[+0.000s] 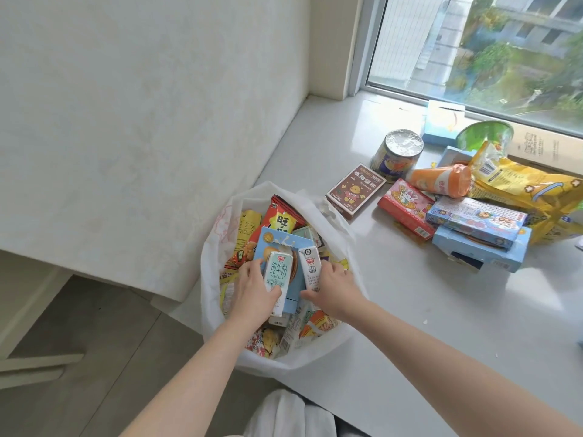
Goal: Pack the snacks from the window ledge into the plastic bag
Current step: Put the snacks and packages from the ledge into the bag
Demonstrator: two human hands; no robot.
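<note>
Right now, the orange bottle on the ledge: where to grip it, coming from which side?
Take the orange bottle across its mid-body, from above. It lies on its side, wide cap toward the yellow bag; the tin can and pink box crowd its flanks, while its top looks free.

One wide-angle head camera looks forward and steeply down, close over the plastic bag [209,294] on the window ledge [410,326], with the window [504,42] upper right.

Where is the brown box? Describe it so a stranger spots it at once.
Start at the window ledge, right of the white plastic bag. The brown box lies flat, nearest the bag. It alone is dark brown, with a yellow chick on top.
</note>
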